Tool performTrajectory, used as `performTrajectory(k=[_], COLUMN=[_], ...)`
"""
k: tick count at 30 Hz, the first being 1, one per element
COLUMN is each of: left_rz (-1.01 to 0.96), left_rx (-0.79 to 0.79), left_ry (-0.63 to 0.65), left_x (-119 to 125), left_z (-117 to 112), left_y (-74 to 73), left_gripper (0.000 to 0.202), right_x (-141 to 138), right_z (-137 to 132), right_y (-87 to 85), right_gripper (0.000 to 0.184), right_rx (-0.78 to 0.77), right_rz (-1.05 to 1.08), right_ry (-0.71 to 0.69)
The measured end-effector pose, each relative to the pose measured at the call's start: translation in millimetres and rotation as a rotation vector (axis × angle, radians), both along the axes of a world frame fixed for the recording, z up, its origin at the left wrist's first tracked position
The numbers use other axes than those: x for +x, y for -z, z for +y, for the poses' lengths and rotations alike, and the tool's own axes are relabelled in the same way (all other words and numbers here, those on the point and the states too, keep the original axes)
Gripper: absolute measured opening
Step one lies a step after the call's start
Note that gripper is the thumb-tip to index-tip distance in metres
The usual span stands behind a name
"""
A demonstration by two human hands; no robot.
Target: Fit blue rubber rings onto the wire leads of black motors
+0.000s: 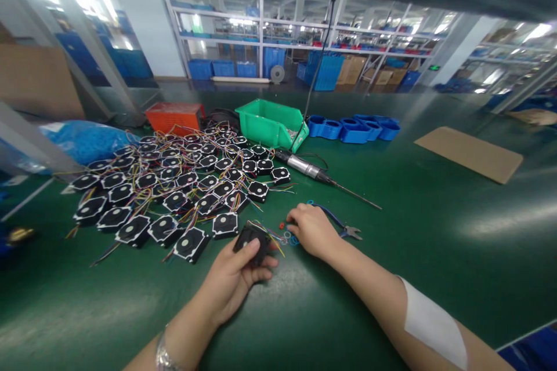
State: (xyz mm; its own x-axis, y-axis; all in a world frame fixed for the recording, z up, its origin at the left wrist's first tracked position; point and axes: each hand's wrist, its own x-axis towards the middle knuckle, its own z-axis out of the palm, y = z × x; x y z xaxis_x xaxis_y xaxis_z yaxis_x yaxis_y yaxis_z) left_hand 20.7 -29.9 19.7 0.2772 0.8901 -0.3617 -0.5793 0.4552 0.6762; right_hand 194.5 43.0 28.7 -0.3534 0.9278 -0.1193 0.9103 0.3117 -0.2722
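My left hand (232,279) is closed around a small black square fan (251,236) with coloured wires trailing from it, low in the middle of the green table (426,232). My right hand (310,228) rests knuckles up on the table just to the right, fingers curled down over small red and blue bits (287,236); what they pinch is hidden. Blue-handled pliers (343,226) lie right behind that hand.
Several black fans with coloured wires (174,191) spread over the left of the table. Behind them stand an orange box (174,116), a green bin (270,123) and blue trays (354,127). An electric screwdriver (319,175) lies mid-table, a cardboard sheet (470,153) at right.
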Motion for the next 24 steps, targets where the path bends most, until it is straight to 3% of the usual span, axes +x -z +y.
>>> performTrajectory(k=[5, 8, 11, 13, 17, 24], left_rz=[-0.035, -0.043, -0.049, -0.055, -0.058, 0.028], left_rx=[-0.037, -0.035, -0.014, 0.007, 0.06, 0.082], left_ry=[0.008, 0.016, 0.023, 0.026, 0.027, -0.016], left_x=[5, 7, 10, 11, 14, 13], left_z=[0, -1, -2, -3, -6, -7], left_y=[6.4, 9.0, 9.3, 8.4, 5.5, 4.3], left_gripper=[0.032, 0.036, 0.038, 0.036, 0.031, 0.031], right_x=[-3, -7, -16, -24, -37, -39], right_z=[-1, -9, -27, -41, -53, -46], right_y=[1.7, -8.2, -18.0, -19.6, -11.1, -6.1], right_gripper=[0.012, 0.014, 0.016, 0.017, 0.018, 0.018], right_rx=[0.017, 0.147, 0.338, 0.372, 0.361, 0.377], right_rz=[0.001, 0.137, 0.444, 0.554, 0.535, 0.543], right_ry=[0.018, 0.08, -0.042, -0.172, -0.199, -0.185])
